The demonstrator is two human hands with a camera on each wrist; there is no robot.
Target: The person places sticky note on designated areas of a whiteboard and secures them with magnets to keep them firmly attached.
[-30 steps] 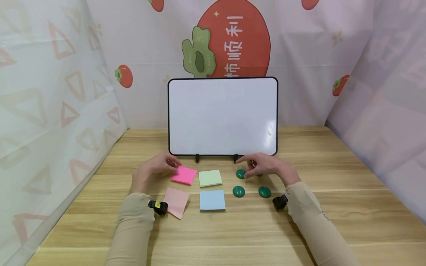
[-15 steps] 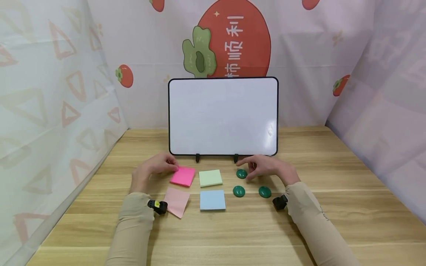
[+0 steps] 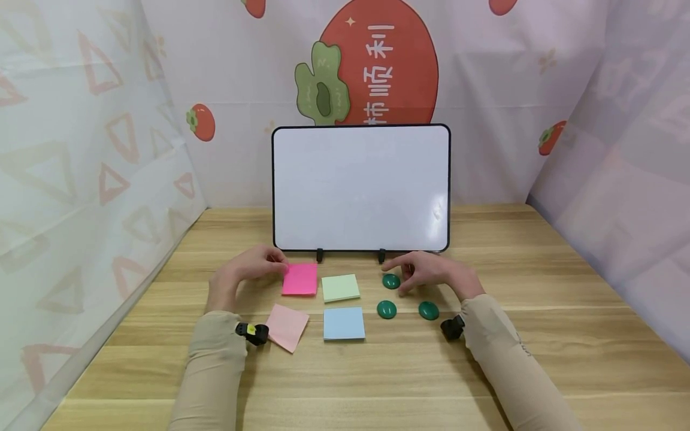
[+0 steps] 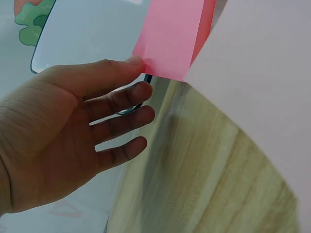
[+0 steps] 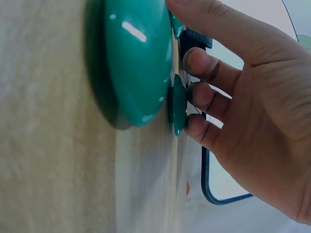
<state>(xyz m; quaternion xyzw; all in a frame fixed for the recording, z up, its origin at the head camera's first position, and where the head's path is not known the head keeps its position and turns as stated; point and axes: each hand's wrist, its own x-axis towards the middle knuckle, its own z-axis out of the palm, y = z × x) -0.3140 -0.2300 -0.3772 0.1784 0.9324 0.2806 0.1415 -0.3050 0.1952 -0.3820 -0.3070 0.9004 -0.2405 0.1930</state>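
Observation:
In the head view my left hand [image 3: 250,270] pinches the near-left corner of a bright pink sticky note pad [image 3: 300,279] between thumb and fingers. The left wrist view shows the thumb on the pad's [image 4: 172,39] corner, the other fingers loosely bent below. My right hand [image 3: 427,269] hovers over the green domed discs, which look like whiteboard magnets, with its fingers loosely bent. One disc [image 3: 391,281] lies just beside its thumb. In the right wrist view another disc [image 5: 179,104] sits by the fingertips; whether they touch it I cannot tell. Nothing appears gripped there.
Nearer on the table lie a pale pink note [image 3: 287,328], a blue pad [image 3: 344,324] and a light green pad [image 3: 341,288]. Two more discs, left [image 3: 387,309] and right [image 3: 429,310], lie in front of my right hand. A whiteboard [image 3: 361,188] stands behind on small black feet.
The bright pink pad has turned and shifted slightly away from me, its edges now nearly square to the table. The pale pink note has turned a little. My right hand has barely moved.

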